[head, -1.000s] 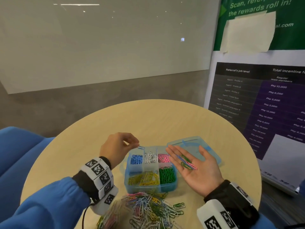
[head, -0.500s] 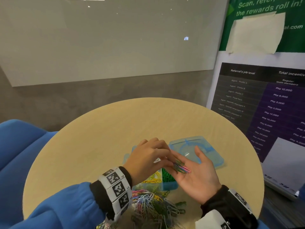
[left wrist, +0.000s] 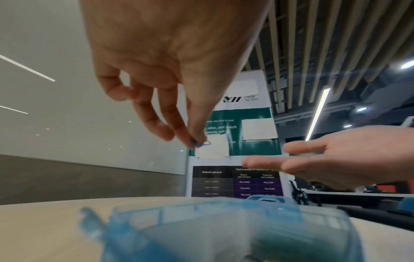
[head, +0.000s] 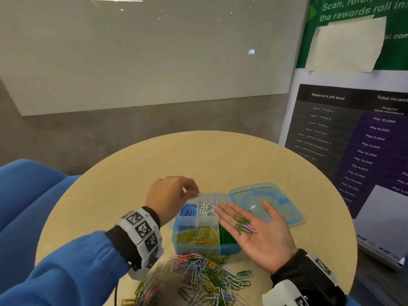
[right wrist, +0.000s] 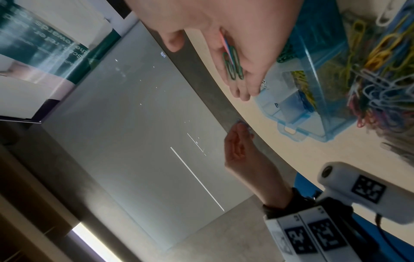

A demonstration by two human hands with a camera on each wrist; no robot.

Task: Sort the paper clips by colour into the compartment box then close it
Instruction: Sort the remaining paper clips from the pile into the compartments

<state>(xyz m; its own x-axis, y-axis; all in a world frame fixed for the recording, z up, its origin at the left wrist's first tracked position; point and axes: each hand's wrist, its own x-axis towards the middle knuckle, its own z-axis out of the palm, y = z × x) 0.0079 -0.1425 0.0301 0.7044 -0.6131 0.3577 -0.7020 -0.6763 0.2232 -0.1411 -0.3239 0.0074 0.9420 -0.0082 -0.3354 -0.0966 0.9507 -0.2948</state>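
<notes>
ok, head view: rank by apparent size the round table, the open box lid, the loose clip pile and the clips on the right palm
1. Round light wooden table, by far the largest.
2-3. Translucent blue plastic box lid and loose pile of mixed-colour paper clips: similar; the pile is nearer and cut off by the frame, so unranked.
4. Few green and pink clips on the right palm.

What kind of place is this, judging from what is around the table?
Probably an office, perhaps a meeting corner. A staff referral poster with a pay table stands by the round table, a whiteboard-like panel hangs on the wall, and desks show behind.
</notes>
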